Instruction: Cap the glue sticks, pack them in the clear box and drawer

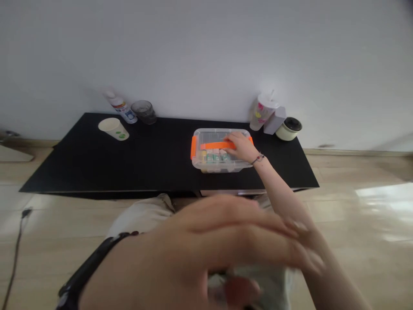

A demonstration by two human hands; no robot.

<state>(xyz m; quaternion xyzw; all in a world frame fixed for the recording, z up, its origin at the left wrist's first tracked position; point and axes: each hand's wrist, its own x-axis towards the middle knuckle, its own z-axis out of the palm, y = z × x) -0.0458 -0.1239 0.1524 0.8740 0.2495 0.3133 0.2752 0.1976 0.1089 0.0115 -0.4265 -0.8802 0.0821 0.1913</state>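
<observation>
A clear plastic storage box (206, 137) with orange side clips sits on the right half of the black table (97, 168). My right hand (240, 146) is on the box's orange handle (213, 146), its fingers curled over the strip. Several small upright packets (214, 156) stand in the box, partly hidden by the handle. Close to the camera and blurred, my left hand (206, 245) crosses in front of my right forearm. It has a black wrist strap (93, 262), and whatever lies under its fingers is hard to make out.
A paper cup (113, 128) lies on its side at the table's far left, near a spray can (121, 108) and a dark glass (144, 112). A lidded cup (263, 112), white carton (275, 120) and small jar (288, 129) stand at the back right, against the wall.
</observation>
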